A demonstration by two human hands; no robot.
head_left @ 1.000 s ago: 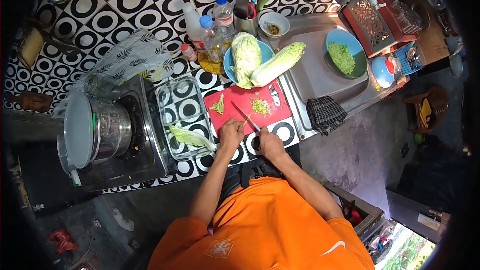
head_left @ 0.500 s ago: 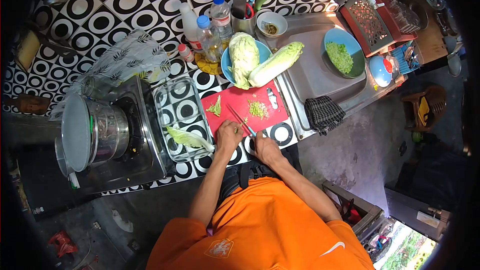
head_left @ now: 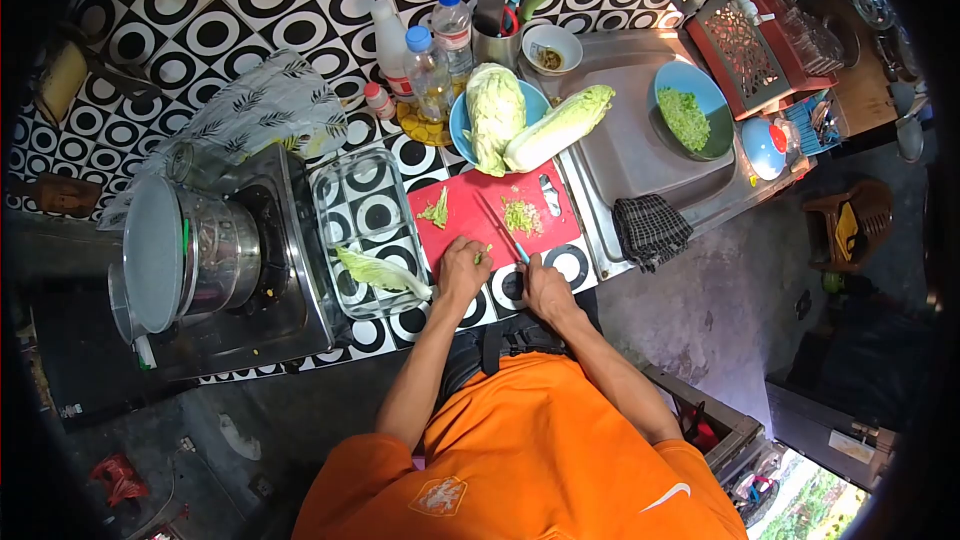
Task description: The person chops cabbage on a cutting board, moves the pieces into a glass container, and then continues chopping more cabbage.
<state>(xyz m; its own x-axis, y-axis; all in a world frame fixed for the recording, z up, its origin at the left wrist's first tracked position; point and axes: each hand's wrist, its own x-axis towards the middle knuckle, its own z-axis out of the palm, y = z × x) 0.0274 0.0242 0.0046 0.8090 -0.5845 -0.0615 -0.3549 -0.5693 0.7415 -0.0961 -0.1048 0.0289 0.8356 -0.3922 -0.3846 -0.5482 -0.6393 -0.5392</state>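
While the right hand grips the handle of a knife, its fingers closed around it, the left hand pinches a small piece of greens with its fingers drawn together over the near edge of the red cutting board. The knife's blade points away from the person and slants toward the left, lying between two lots of cut leaf on the board: a small heap of finely chopped greens to its right, and a few torn leaf pieces near the board's left edge. A white oval with dark marks, perhaps a cut-out handle, shows at the board's far right corner. Just left of the board, on the black-and-white patterned table, a clear rectangular dish holds one pale-stemmed cabbage leaf, its stem end at the dish's near right corner. Beyond the board stands a light blue bowl carrying an upright-looking napa cabbage and a second, paler cabbage that leans out over its right side. Farther right, a blue bowl of chopped green leaves sits in the metal sink, with a dark checked cloth draped over the sink's near edge.
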